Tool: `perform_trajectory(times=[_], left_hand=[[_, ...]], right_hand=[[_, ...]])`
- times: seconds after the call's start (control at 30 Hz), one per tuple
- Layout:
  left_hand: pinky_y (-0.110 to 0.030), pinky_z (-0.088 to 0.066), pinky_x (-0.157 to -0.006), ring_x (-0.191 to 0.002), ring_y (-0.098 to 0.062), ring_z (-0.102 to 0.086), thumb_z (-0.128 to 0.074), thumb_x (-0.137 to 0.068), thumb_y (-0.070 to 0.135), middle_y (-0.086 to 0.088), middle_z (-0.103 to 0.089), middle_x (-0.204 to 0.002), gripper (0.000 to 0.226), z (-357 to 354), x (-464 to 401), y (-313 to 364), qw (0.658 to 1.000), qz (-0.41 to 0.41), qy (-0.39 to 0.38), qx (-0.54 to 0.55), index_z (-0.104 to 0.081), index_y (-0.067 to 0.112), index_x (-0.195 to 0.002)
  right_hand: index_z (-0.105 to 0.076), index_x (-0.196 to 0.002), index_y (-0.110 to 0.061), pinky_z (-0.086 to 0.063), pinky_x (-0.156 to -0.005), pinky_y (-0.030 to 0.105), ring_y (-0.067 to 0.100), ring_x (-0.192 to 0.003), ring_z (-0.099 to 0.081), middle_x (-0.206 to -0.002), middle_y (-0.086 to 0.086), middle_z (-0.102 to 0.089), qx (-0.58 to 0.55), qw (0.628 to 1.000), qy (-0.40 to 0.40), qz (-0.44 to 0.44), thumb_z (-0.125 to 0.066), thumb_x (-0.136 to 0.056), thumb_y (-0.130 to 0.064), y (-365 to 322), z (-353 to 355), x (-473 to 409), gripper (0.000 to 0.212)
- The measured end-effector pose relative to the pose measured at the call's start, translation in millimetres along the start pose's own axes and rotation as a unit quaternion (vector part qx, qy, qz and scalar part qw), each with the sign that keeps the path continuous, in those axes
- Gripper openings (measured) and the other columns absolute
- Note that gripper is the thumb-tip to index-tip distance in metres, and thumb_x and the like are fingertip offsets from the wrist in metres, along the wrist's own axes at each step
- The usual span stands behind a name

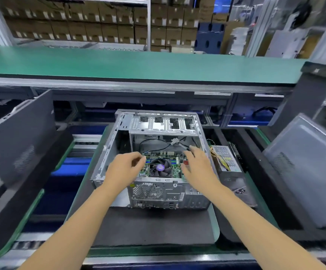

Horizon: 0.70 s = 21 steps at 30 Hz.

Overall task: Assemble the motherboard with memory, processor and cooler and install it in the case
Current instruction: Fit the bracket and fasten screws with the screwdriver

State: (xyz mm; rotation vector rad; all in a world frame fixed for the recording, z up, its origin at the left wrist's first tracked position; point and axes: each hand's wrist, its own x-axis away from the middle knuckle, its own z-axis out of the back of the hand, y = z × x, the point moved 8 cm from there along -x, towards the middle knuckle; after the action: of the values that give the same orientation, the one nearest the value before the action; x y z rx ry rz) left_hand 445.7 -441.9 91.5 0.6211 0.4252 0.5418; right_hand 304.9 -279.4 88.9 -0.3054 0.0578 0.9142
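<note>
An open silver computer case point(107, 154) lies on its side on a dark pad. Inside it sits the green motherboard point(175, 169) with a black cooler fan point(160, 168) mounted in its middle. My left hand point(125, 168) is over the board's left edge, fingers curled with the fingertips at that edge. My right hand point(199, 164) reaches over the board's right side with fingers spread and nearly straight. Black cables point(158, 145) run across the case floor behind the board. The memory and processor are hidden.
A power supply point(226, 158) with yellow wires lies right of the case on the pallet. Dark side panels lean at left point(22, 137) and right point(304, 164). A green conveyor shelf point(138, 63) runs across behind. Cardboard boxes fill the racks at the back.
</note>
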Motion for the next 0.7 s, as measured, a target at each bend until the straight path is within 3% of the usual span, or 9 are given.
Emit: perform_trajectory(times=[0.13, 0.3, 0.4, 0.53, 0.63, 0.7], left_hand=[[-0.04, -0.057, -0.072, -0.072, -0.012, -0.068, -0.056, -0.095, 0.028, 0.007, -0.07, -0.071, 0.02, 32.0, 37.1, -10.3, 0.996, -0.024, -0.008, 0.085, -0.07, 0.019, -0.083], [-0.025, -0.052, -0.067, -0.063, -0.005, -0.064, -0.055, -0.096, 0.025, 0.011, -0.067, -0.064, 0.026, 77.7, 102.3, -62.4, 0.994, -0.021, -0.049, 0.098, -0.066, 0.023, -0.073], [-0.025, -0.046, -0.062, -0.062, -0.008, -0.06, -0.054, -0.096, 0.024, 0.009, -0.065, -0.063, 0.028, 85.4, 143.2, -128.7, 0.99, 0.054, -0.116, 0.066, -0.064, 0.025, -0.071], [-0.022, -0.051, -0.059, -0.062, -0.014, -0.066, -0.056, -0.093, 0.017, -0.003, -0.069, -0.066, 0.025, 81.8, 199.0, -226.0, 0.966, 0.198, -0.135, 0.096, -0.065, 0.017, -0.07], [-0.028, -0.051, -0.066, -0.063, -0.02, -0.064, -0.06, -0.089, 0.017, -0.007, -0.067, -0.068, 0.022, 60.5, 233.0, -282.7, 0.941, 0.285, -0.159, 0.093, -0.059, 0.014, -0.068], [-0.027, -0.042, -0.062, -0.065, -0.019, -0.054, -0.066, -0.086, 0.028, -0.001, -0.058, -0.065, 0.029, 43.5, 253.3, -311.3, 0.923, 0.336, -0.183, 0.053, -0.051, 0.015, -0.065]], right_hand=[[-0.052, -0.125, -0.01, -0.04, -0.096, 0.035, 0.021, -0.114, -0.045, -0.127, 0.006, -0.049, -0.063, 0.997, 0.002, 0.051, -0.044, -0.098, -0.025, -81.3, 2.3, 27.3, 0.032], [-0.054, -0.118, -0.01, -0.042, -0.084, 0.031, 0.02, -0.103, -0.048, -0.113, 0.005, -0.051, -0.131, 0.983, -0.006, 0.126, -0.045, -0.097, -0.019, -210.5, -28.0, 71.7, 0.025], [-0.055, -0.118, -0.012, -0.041, -0.076, 0.028, 0.021, -0.099, -0.051, -0.111, 0.004, -0.052, -0.159, 0.976, -0.073, 0.133, -0.047, -0.096, -0.02, -271.7, -81.6, 99.3, 0.025], [-0.053, -0.123, -0.014, -0.045, -0.087, 0.033, 0.022, -0.105, -0.053, -0.119, 0.002, -0.053, -0.15, 0.965, -0.201, 0.074, -0.046, -0.097, -0.023, -306.6, -164.3, 128.1, 0.029], [-0.059, -0.108, -0.01, -0.046, -0.081, 0.033, 0.023, -0.097, -0.056, -0.108, 0.007, -0.058, -0.134, 0.952, -0.275, 0.018, -0.046, -0.096, -0.023, -311.1, -216.3, 145.4, 0.022], [-0.058, -0.092, -0.006, -0.046, -0.073, 0.034, 0.023, -0.084, -0.056, -0.097, 0.01, -0.06, -0.141, 0.934, -0.325, -0.048, -0.048, -0.094, -0.025, -309.5, -248.7, 155.0, 0.021]])
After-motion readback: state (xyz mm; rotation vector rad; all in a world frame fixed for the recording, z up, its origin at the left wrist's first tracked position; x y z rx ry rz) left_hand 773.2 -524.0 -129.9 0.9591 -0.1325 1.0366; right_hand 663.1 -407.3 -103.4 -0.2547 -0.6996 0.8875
